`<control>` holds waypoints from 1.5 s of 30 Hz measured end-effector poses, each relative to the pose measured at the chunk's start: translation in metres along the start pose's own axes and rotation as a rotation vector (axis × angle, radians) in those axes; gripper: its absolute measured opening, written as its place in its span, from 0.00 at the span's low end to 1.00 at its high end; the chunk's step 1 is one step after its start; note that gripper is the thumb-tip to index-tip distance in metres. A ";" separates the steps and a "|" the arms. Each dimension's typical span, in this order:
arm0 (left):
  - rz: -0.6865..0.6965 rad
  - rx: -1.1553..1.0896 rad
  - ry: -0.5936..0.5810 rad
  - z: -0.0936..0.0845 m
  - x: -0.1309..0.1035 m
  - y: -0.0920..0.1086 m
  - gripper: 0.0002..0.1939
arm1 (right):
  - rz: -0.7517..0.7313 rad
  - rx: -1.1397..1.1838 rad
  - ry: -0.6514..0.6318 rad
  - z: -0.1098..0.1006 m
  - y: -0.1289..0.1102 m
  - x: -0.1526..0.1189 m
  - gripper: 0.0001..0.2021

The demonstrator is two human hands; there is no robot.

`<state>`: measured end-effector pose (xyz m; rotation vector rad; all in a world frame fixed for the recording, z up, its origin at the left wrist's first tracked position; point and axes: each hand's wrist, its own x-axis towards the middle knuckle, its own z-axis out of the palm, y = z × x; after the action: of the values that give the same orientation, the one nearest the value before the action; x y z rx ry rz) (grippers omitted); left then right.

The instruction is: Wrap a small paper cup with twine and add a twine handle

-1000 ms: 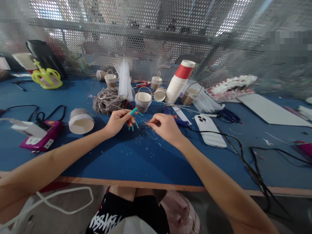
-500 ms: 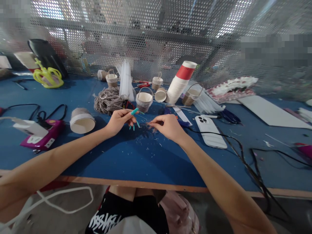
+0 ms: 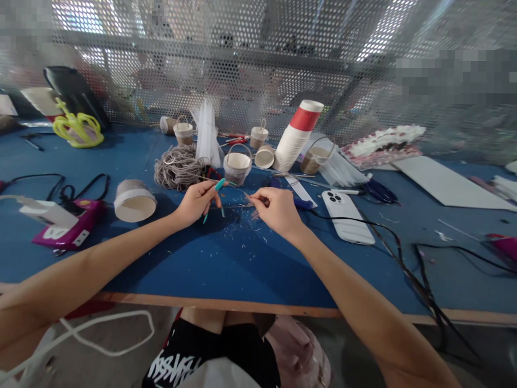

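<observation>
Right hand [image 3: 278,209] farther from left hand [image 3: 197,201], small bucket [image 3: 237,174] just beyond

Your right hand [image 3: 278,211] hides part of the blue tool [image 3: 304,203] behind it. The thin strand [image 3: 237,206] towards your left hand [image 3: 197,203] is too fine to trace. The right edge cuts off a purple object [image 3: 505,248].

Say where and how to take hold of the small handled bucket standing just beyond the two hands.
Probably best by the top of its thin arched handle, pinched from above: the bucket stands upright and the handle rises over its open mouth. Either side looks tighter, with the grey cord bundle to its left and a cup lying tipped to its right.
</observation>
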<state>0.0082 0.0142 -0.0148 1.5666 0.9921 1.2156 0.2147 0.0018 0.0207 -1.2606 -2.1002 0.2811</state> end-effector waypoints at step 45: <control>-0.034 -0.033 -0.040 -0.001 -0.003 0.007 0.23 | 0.343 0.601 -0.584 -0.004 -0.005 0.003 0.14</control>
<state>0.0072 0.0093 -0.0086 1.5367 0.9643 1.1668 0.2128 0.0012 0.0280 -1.2357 -1.9775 1.4614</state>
